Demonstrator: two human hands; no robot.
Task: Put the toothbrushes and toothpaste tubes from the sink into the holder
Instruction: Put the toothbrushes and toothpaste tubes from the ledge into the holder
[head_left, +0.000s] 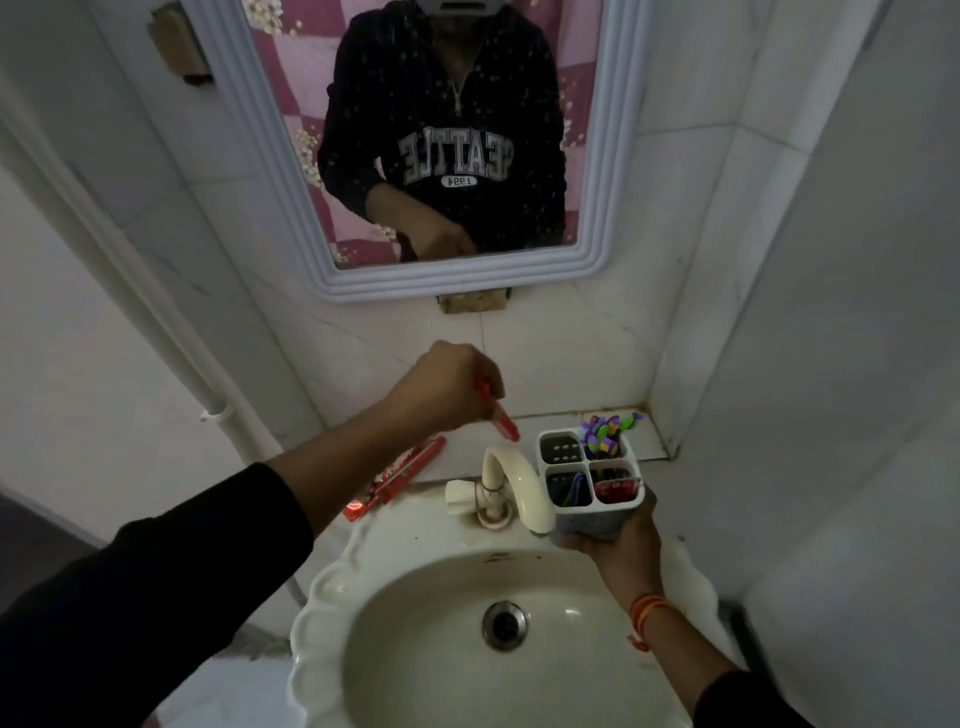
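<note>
My right hand (621, 545) grips a white four-compartment holder (589, 475) from below, just right of the tap. Its back right compartment holds purple and green toothbrush heads (605, 431), its front right a red tube (615, 488), its front left some thin handles. The back left compartment looks empty. My left hand (447, 387) is closed around a red toothpaste tube (137, 421) that points down and right, its tip a little left of the holder's back left compartment. A red toothpaste box (395, 478) lies on the ledge behind the sink, partly under my left forearm.
The cream tap (514, 483) curves over the white sink (332, 587), close against the holder's left side. The basin shows only its drain (504, 623). A framed mirror (452, 280) hangs above. Tiled walls close in on the right, and a white pipe (218, 410) runs down the left.
</note>
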